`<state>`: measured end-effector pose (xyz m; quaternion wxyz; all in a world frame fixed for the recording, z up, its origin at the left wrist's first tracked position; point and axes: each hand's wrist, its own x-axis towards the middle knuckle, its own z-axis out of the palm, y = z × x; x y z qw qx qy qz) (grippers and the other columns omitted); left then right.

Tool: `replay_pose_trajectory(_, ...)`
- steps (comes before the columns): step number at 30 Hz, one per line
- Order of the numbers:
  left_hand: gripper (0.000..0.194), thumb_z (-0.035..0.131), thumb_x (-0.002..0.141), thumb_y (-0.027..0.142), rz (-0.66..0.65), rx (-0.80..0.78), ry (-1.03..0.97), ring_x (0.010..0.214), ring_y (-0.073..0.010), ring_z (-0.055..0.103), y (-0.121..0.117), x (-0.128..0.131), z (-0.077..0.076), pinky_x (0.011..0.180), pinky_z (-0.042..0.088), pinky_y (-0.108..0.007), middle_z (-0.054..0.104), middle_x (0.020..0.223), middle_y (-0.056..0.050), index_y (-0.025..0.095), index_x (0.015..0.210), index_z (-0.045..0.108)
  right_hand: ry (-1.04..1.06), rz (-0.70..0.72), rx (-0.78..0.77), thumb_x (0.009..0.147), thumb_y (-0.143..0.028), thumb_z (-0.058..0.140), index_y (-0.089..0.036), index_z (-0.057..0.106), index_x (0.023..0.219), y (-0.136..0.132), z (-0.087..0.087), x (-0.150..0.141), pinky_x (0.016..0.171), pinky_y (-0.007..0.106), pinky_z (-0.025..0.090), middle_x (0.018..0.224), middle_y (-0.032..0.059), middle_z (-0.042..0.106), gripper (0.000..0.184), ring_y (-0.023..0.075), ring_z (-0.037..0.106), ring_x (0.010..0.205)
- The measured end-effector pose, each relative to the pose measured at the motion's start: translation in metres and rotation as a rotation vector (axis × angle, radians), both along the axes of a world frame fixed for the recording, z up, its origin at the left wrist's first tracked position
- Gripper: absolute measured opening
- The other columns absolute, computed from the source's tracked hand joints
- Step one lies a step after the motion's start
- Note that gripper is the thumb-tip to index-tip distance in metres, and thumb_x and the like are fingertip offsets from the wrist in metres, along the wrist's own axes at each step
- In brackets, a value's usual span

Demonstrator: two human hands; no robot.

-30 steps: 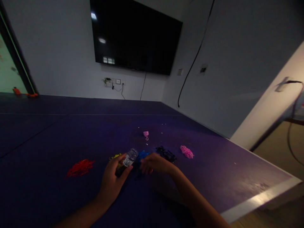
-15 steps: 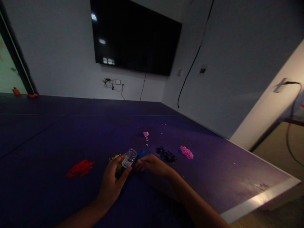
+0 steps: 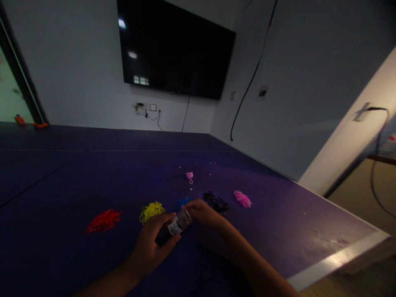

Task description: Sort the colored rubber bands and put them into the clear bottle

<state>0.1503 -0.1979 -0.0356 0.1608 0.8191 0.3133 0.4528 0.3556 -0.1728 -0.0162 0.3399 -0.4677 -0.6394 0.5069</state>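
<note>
Jar (image 3: 177,225): clear, tilted, lower centre of the frame.
White label (image 3: 175,228): dark print, too small to read.
Left hand (image 3: 154,244): fingers curled round the jar.
Right hand (image 3: 202,212): fingers bent beside the jar; cannot tell how closed, or on what.

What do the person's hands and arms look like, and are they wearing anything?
The left hand and right hand have no gloves. No sleeve, watch or bracelet shows on the left forearm or right forearm. It's too dim to tell about small rings or marks.
</note>
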Motion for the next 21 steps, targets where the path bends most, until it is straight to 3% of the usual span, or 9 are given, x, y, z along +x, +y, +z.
replay_pose_trajectory(4,0.044,0.064,0.072,0.036,-0.105,0.166,0.077,0.087,-0.0191,0.063,-0.005,-0.001,-0.001,0.08,0.051,-0.034,0.067,0.095,-0.004,0.025,0.113,0.053,-0.091,-0.31,0.22,0.08,-0.057,0.041,-0.011,0.065,0.075,0.009,-0.002,0.004,0.063,0.03,0.049,0.071,0.0085,0.067,0.052,0.0171,0.062,0.065)
replay_pose_trajectory(8,0.046,0.064,0.072,0.036,-0.132,0.175,0.101,0.088,-0.0192,0.063,-0.008,-0.002,0.002,0.081,0.051,-0.034,0.068,0.096,-0.005,0.025,0.115,0.052,-0.425,-0.416,0.503,0.083,-0.041,0.046,-0.015,0.067,0.077,0.007,-0.002,0.007,0.074,0.032,0.046,0.079,0.0089,0.068,0.034,0.0202,0.062,0.077)
replay_pose_trajectory(11,0.043,0.063,0.073,0.037,-0.116,0.116,0.113,0.089,-0.0199,0.063,-0.008,-0.002,0.005,0.081,0.051,-0.034,0.068,0.095,-0.005,0.025,0.113,0.054,-0.515,-0.324,0.615,0.081,-0.032,0.053,-0.019,0.067,0.093,0.005,-0.006,0.003,0.086,0.035,0.043,0.097,0.009,0.068,0.023,0.0219,0.06,0.094)
replay_pose_trajectory(15,0.046,0.063,0.072,0.04,-0.155,0.142,0.143,0.092,-0.0225,0.062,-0.007,-0.002,0.002,0.083,0.05,-0.037,0.068,0.098,-0.007,0.025,0.115,0.054,-0.524,-0.078,0.682,0.077,-0.027,0.059,-0.022,0.059,0.113,0.012,-0.011,-0.017,0.096,0.038,0.038,0.117,0.0084,0.06,0.036,0.0215,0.053,0.111)
replay_pose_trajectory(18,0.047,0.062,0.073,0.038,-0.188,0.177,0.153,0.093,-0.022,0.062,-0.007,-0.002,0.001,0.085,0.049,-0.036,0.068,0.099,-0.007,0.023,0.117,0.053,-0.564,0.127,0.687,0.074,-0.024,0.063,-0.022,0.056,0.118,0.024,-0.006,-0.044,0.098,0.037,0.036,0.123,0.0089,0.057,0.044,0.0213,0.049,0.115)
replay_pose_trajectory(21,0.047,0.062,0.074,0.037,-0.194,0.178,0.157,0.092,-0.0207,0.062,-0.008,-0.002,0.003,0.083,0.049,-0.034,0.067,0.099,-0.008,0.022,0.117,0.052,-0.601,0.221,0.668,0.069,-0.026,0.068,-0.02,0.057,0.118,0.039,0.002,-0.068,0.095,0.034,0.038,0.121,0.0094,0.057,0.051,0.0218,0.05,0.113)
